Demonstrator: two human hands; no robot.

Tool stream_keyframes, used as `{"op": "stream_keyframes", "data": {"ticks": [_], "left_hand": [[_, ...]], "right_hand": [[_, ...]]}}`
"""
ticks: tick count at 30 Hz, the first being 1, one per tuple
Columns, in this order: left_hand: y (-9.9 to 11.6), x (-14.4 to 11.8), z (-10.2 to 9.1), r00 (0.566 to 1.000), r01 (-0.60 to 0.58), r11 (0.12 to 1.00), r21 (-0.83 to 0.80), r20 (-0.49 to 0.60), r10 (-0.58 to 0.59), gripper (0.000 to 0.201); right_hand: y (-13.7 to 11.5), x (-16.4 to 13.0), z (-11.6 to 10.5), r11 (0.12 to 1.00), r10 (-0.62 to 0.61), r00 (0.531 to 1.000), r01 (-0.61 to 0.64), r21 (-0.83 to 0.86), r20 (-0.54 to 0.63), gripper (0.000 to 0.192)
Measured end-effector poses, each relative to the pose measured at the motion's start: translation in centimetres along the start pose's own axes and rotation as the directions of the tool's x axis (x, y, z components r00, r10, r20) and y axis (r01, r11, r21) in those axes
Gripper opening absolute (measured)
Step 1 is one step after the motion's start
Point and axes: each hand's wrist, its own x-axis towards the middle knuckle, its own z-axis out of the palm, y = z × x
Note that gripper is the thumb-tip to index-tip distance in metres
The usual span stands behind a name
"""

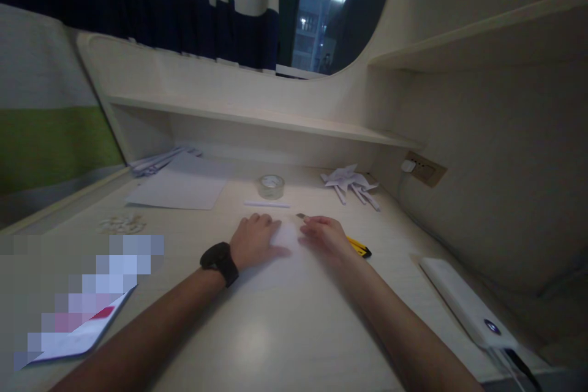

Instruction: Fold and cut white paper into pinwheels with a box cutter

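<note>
Left hand (254,241) flat on paper (286,235), thumb apart, centre frame. Right hand (325,236) clamped on yellow cutter (358,247), right of centre.

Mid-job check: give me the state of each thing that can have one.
Cutter: blade out, in the right hand
Sheet: flat under the left hand
Tape roll: lying flat
Paper stick: rolled, lying loose
Pinwheels: folded, lying down
Plug: in the socket
Curtain: partly open

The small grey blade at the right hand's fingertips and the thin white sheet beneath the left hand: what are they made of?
Small grey blade: probably metal, judging by its dull grey colour, though blurred.
Thin white sheet: likely matte paper, being flat, smooth and glare-free.
</note>
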Motion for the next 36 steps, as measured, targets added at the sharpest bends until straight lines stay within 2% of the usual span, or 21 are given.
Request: {"op": "stream_keyframes", "data": {"ticks": [4, 7, 10, 13, 16, 18, 20, 22, 23, 25, 26, 28, 30, 31, 33, 36], "left_hand": [[1.1, -1.2, -0.5, 0.998, 0.057, 0.997, 0.05, -0.028, -0.056, 0.068], [1.8, -1.7, -0.6, 0.995, 0.091, 0.994, 0.06, -0.033, -0.089, 0.066], [1.8, -1.9, -0.6, 0.995, 0.097, 0.995, 0.034, -0.035, -0.096, 0.067], [0.9, -1.9, -0.9, 0.995, 0.074, 0.996, -0.054, -0.062, -0.077, 0.074], [-0.6, -1.7, -1.8, 0.993, 0.062, 0.966, -0.249, -0.08, -0.084, 0.087], [-1.6, -1.5, -2.7, 0.994, 0.068, 0.892, -0.447, -0.043, -0.098, 0.083], [-2.1, -1.3, -3.5, 0.996, 0.024, 0.83, -0.557, -0.053, -0.065, 0.063], [-2.0, -1.2, -4.0, 0.992, -0.027, 0.844, -0.535, -0.117, -0.042, 0.042], [-1.8, -1.1, -4.2, 0.987, -0.014, 0.864, -0.503, -0.146, -0.069, 0.035], [-1.1, -1.1, -4.4, 0.973, 0.101, 0.863, -0.495, -0.132, -0.19, 0.031], [-0.7, -1.1, -4.5, 0.963, 0.185, 0.819, -0.542, -0.065, -0.261, 0.037], [0.2, -1.2, -4.7, 0.928, 0.348, 0.636, -0.689, 0.157, -0.338, 0.057], [0.8, -1.4, -5.0, 0.879, 0.467, 0.408, -0.785, 0.359, -0.315, 0.069], [1.0, -1.5, -5.1, 0.857, 0.503, 0.323, -0.802, 0.415, -0.305, 0.071], [1.1, -1.8, -5.1, 0.837, 0.53, 0.249, -0.811, 0.453, -0.307, 0.067], [0.5, -2.3, -4.3, 0.843, 0.521, 0.243, -0.818, 0.449, -0.296, 0.052]], "right_hand": [[0.4, -0.4, 0.3, 0.997, -0.012, 0.996, 0.018, -0.071, 0.087, 0.021], [0.9, -0.5, 0.6, 0.979, -0.071, 0.985, 0.099, -0.18, 0.157, 0.019], [1.4, -0.2, 0.7, 0.936, -0.145, 0.973, 0.193, -0.295, 0.177, 0.015], [1.6, 0.1, 0.6, 0.895, -0.196, 0.963, 0.253, -0.367, 0.186, 0.014], [1.2, -0.2, 0.5, 0.875, -0.22, 0.947, 0.297, -0.381, 0.233, 0.019], [1.0, -0.8, 0.8, 0.858, -0.234, 0.92, 0.347, -0.379, 0.313, 0.022], [0.8, -1.5, 1.3, 0.818, -0.283, 0.88, 0.429, -0.383, 0.382, 0.019], [0.8, -2.2, 1.9, 0.751, -0.394, 0.84, 0.528, -0.396, 0.373, 0.012], [0.8, -2.5, 2.2, 0.703, -0.469, 0.813, 0.58, -0.412, 0.345, 0.009], [0.9, -2.9, 2.4, 0.574, -0.62, 0.727, 0.676, -0.462, 0.295, 0.007], [1.0, -3.0, 2.4, 0.495, -0.679, 0.671, 0.718, -0.489, 0.298, 0.009], [1.3, -3.0, 2.2, 0.333, -0.741, 0.559, 0.787, -0.52, 0.373, 0.012], [1.7, -2.8, 1.8, 0.215, -0.722, 0.49, 0.83, -0.515, 0.488, 0.017], [1.9, -2.7, 1.7, 0.177, -0.693, 0.473, 0.843, -0.508, 0.544, 0.02], [2.3, -2.6, 1.4, 0.128, -0.629, 0.455, 0.86, -0.493, 0.63, 0.024], [2.5, -2.6, 1.4, 0.114, -0.577, 0.436, 0.881, -0.46, 0.691, 0.026]]}}
